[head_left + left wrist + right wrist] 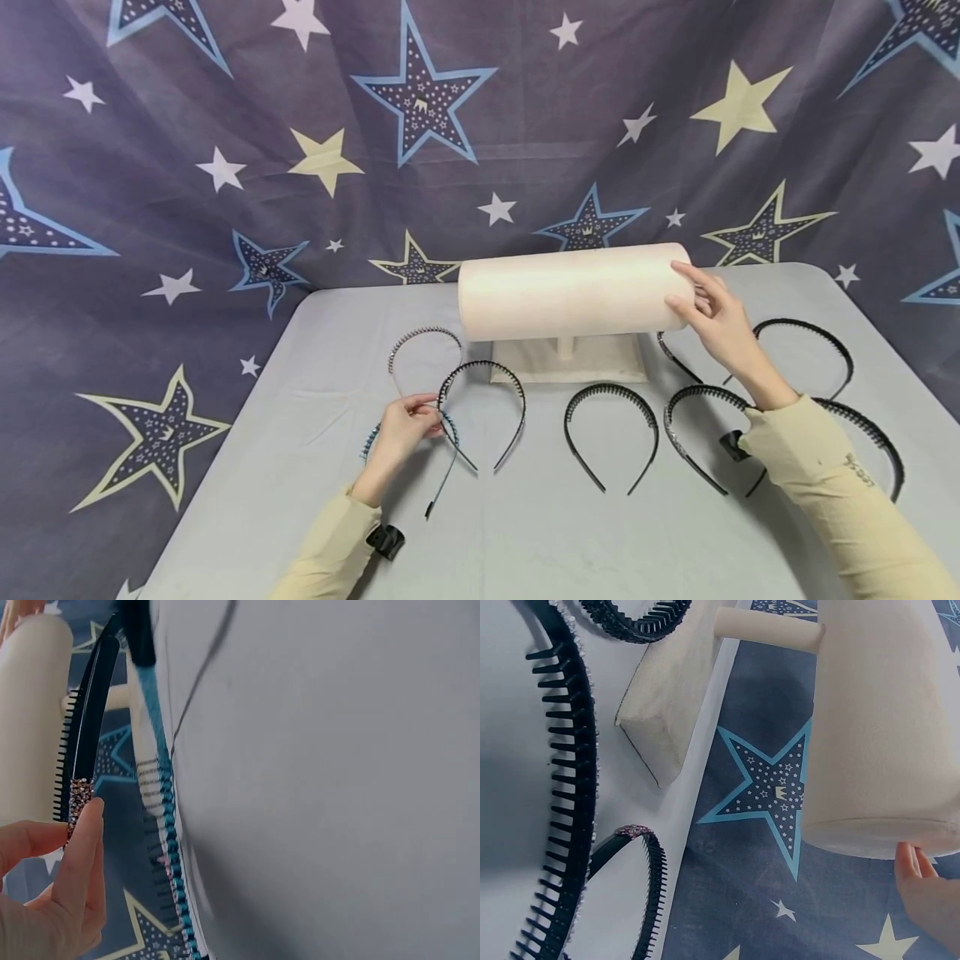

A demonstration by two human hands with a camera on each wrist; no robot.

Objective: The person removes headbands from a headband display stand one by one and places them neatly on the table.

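A black toothed headband (pixel 482 363) is in my left hand (pixel 402 431), its left side pinched between thumb and fingers. The left wrist view shows these fingertips on a glittery, rhinestone-covered stretch of the headband (pixel 81 796). Close by that hand lies a blue beaded headband (pixel 174 855), partly hidden behind the hand in the head view. My right hand (pixel 723 323) touches the right end of a cream padded roll (pixel 566 292), thumb and fingers spread and fairly straight. From the right wrist, fingertips (pixel 906 862) are visible against the roll's end rim.
The roll sits on a post with a flat base (pixel 517 360) at the table's back. A silvery headband (pixel 426 330) lies left. Another black headband (pixel 611 388) lies in front, with several more around the right forearm. Behind hangs a star-patterned curtain (pixel 247 100).
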